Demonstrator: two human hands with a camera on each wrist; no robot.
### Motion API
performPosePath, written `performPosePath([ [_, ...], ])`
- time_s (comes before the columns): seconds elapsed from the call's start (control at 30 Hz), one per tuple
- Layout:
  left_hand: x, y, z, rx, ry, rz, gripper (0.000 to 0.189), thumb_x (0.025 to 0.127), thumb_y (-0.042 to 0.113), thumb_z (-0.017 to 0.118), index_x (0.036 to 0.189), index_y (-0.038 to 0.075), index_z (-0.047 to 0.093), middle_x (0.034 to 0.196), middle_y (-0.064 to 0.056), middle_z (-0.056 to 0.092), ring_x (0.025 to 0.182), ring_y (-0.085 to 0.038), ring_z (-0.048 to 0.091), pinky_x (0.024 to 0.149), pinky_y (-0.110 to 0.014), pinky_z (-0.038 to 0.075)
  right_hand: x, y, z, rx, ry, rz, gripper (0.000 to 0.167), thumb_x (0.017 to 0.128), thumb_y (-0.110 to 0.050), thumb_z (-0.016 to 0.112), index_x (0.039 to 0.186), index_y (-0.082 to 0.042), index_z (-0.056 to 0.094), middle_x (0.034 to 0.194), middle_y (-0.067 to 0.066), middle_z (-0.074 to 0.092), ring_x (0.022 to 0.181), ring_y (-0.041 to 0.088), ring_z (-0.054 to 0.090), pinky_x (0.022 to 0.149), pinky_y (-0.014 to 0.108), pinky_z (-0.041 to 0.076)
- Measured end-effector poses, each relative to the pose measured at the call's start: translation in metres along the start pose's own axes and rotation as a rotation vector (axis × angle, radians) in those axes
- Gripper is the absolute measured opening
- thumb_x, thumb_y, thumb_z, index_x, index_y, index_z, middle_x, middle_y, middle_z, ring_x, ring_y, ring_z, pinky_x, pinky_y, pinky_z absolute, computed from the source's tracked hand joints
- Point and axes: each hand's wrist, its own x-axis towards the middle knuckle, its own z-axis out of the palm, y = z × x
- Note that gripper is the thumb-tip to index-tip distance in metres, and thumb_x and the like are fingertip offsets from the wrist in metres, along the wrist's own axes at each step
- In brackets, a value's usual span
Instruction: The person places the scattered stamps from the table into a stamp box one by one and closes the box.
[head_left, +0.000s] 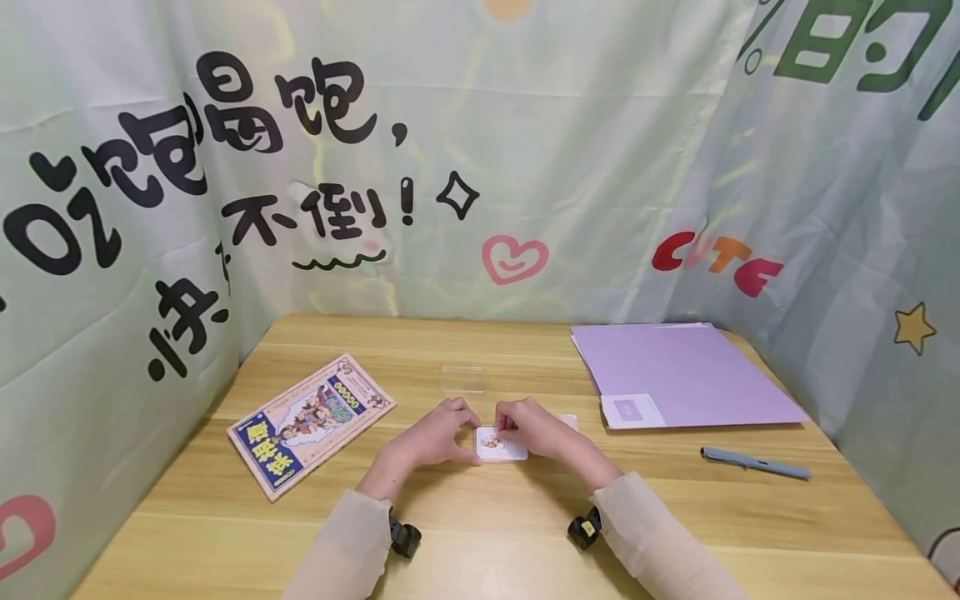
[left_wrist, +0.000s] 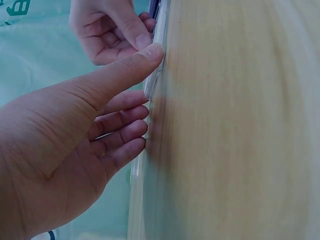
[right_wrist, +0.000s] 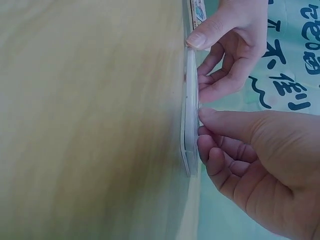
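A small, flat, clear-edged case with a white card (head_left: 512,451) on top lies on the table; a little coloured picture is printed on the card. My left hand (head_left: 441,433) grips the case's left end, thumb at the near corner and index finger at the far one. In the left wrist view, the other fingers of the left hand (left_wrist: 75,135) extend past the case's edge (left_wrist: 157,75). Over the card's top face, my right hand (head_left: 536,425) has curled fingers. Its thumb and fingertips (right_wrist: 207,116) meet right at the surface; I cannot tell whether they pinch the card.
A clear plastic piece (head_left: 462,379) lies beyond the hands. At the left is a pink illustrated booklet (head_left: 311,425). A purple folder (head_left: 682,375) lies back right, with a blue pen (head_left: 756,464) in front. A pale item (head_left: 568,421) peeks out behind my right hand. Printed curtains surround the table.
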Motion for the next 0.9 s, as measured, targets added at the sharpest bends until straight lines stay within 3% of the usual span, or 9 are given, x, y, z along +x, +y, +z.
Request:
performPosePath([
  [0.23,0.0,0.0,0.001,-0.003,0.003,-0.003,0.052,0.076,0.029,0.083,0.117,0.004,0.065,0.11,-0.003,0.056,0.106,-0.019,0.052,0.099,-0.041,0.047,-0.006,0.004,-0.006,0.035,0.042,0.057,0.008,0.091,-0.004,0.065,0.085,-0.007,0.061,0.076,0.003,0.064,0.068,0.006,0.053,0.061,0.016,0.046],
  [0.63,-0.001,0.0,0.001,0.006,0.01,0.004,0.053,0.076,0.031,0.084,0.118,0.003,0.065,0.11,-0.003,0.057,0.105,-0.018,0.052,0.099,-0.04,0.047,-0.029,0.03,-0.023,0.023,0.088,0.093,0.009,0.088,-0.008,0.07,0.087,-0.007,0.06,0.08,0.001,0.064,0.074,0.006,0.055,0.067,0.018,0.05],
  [0.9,-0.001,-0.002,0.002,0.018,0.011,0.009,0.053,0.076,0.031,0.083,0.119,0.004,0.065,0.11,-0.003,0.056,0.104,-0.017,0.052,0.099,-0.04,0.047,-0.043,0.047,-0.033,0.02,0.104,0.118,0.008,0.09,-0.006,0.067,0.087,-0.005,0.06,0.079,0.002,0.064,0.072,0.006,0.055,0.064,0.02,0.049],
])
